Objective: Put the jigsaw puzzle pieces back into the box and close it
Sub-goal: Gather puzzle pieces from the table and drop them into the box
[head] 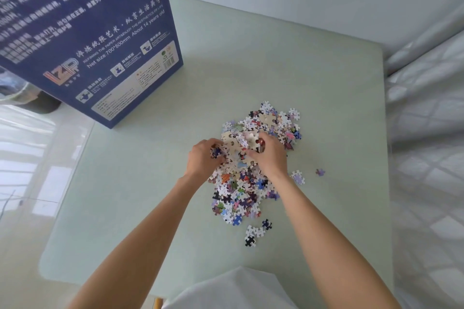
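A heap of colourful jigsaw puzzle pieces (pixel 241 190) lies on the pale green table (pixel 313 83), right of centre. My left hand (pixel 203 158) grips a handful of pieces at the heap's left side. My right hand (pixel 272 155) curls round a clump of joined pieces in the middle of the heap. A tall blue puzzle box (pixel 88 32) stands upright at the far left of the table, its printed back toward me. Whether its top is open is hidden.
Several stray pieces (pixel 256 232) lie near the heap's front, and others (pixel 320 172) to its right. A white bed or quilt (pixel 426 133) borders the table's right edge. Glossy floor (pixel 37 158) shows to the left.
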